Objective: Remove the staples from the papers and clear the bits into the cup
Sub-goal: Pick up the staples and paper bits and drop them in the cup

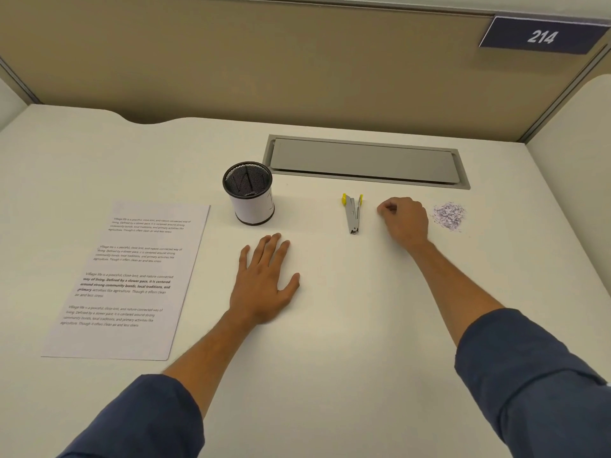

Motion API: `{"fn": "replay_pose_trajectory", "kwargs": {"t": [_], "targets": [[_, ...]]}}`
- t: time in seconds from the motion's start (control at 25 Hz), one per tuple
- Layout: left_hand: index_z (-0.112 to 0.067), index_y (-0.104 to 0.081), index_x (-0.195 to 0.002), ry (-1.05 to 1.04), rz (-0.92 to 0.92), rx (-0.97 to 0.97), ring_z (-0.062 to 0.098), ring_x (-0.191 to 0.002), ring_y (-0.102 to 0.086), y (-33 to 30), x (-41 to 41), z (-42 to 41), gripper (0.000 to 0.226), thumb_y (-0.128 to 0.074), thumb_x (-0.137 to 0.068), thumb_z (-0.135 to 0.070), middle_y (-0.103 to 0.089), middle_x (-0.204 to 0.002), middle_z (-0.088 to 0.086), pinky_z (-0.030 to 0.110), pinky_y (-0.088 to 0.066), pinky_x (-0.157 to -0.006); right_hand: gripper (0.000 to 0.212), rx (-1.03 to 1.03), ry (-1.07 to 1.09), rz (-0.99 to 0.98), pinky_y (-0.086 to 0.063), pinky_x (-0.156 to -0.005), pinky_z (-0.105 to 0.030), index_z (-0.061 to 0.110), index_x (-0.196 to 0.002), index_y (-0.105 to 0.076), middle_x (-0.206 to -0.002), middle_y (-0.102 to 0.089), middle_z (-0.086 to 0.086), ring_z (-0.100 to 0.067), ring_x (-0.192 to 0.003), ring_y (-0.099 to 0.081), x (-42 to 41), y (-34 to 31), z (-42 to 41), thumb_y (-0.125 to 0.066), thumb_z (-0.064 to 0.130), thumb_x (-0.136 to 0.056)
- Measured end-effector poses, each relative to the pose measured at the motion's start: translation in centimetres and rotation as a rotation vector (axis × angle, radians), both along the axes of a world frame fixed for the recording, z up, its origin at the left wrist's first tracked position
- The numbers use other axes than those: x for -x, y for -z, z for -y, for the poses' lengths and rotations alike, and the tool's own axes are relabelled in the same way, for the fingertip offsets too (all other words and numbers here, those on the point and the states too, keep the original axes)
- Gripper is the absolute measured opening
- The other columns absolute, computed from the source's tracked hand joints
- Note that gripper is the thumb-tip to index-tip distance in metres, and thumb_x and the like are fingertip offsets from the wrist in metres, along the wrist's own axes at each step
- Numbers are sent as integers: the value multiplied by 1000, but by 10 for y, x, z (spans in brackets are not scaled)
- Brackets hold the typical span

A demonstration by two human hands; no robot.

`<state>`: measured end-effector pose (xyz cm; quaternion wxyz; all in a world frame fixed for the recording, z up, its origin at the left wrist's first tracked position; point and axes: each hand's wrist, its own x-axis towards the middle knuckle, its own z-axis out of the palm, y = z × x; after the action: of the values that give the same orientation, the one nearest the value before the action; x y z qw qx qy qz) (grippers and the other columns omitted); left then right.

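Printed papers (pixel 129 279) lie flat at the left of the desk. A black mesh cup (pixel 248 192) wrapped in white paper stands upright behind my left hand. A grey staple remover with yellow grips (pixel 353 212) lies between the cup and my right hand. A small heap of paper bits (pixel 449 215) sits at the right. My left hand (pixel 264 285) rests palm down on the desk, fingers spread, holding nothing. My right hand (pixel 403 219) is curled into a loose fist between the remover and the heap; whether anything is pinched in it is hidden.
A grey cable hatch (pixel 363 161) is set into the white desk (pixel 330 325) behind the remover. Beige partition walls close the back and right side, with a sign reading 214 (pixel 540 36) at the upper right.
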<state>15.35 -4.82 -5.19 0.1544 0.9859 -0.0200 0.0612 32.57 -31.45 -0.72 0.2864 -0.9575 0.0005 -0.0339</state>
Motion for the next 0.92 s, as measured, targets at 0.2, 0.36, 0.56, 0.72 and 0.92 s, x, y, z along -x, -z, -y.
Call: {"fn": "replay_pose_trajectory", "kwargs": {"t": [0.2,0.36,0.56,0.72,0.92], "targets": [[-22,-27,-152,-2,-10,-3,16,-150,-12,-1,0,1,70,-28,-92,-57,-19,-162,-2,46,-5,-121,22,250,-62,50,-40,-77,-33,14,-86,-74,-87,-73,-7,-29,-78,-59,-7,-5,-6,-53,11,-88],[-22,-27,-152,-3,-10,-1,16,-150,-12,-1,0,0,70,-28,-92,-57,-19,-162,-2,46,-4,-121,23,562,-163,38,-33,-75,-34,12,-88,-67,-91,-69,-6,-27,-74,-55,-15,-11,-16,-46,2,-86],[-22,-27,-152,-2,-14,-13,16,-150,-12,0,-1,0,70,-27,-92,-57,-19,-162,-2,46,-5,-121,20,596,-306,63,-34,-71,-34,10,-93,-65,-95,-65,-7,-31,-85,-60,-7,-8,-14,-46,6,-91],[-21,-28,-152,1,-10,-9,17,-150,-12,-1,0,0,71,-26,-91,-58,-20,-162,-2,46,-4,-121,19,439,-338,28,-36,-64,-30,15,-86,-67,-94,-69,-3,-29,-80,-58,2,-9,-2,-50,12,-91],[-20,-30,-151,3,4,-1,18,-149,-15,-1,0,1,71,-27,-91,-57,-22,-161,-1,47,-7,-120,21,426,-373,20,-37,-66,-29,18,-91,-72,-99,-71,-1,-28,-87,-60,4,-12,1,-51,17,-92]]}}
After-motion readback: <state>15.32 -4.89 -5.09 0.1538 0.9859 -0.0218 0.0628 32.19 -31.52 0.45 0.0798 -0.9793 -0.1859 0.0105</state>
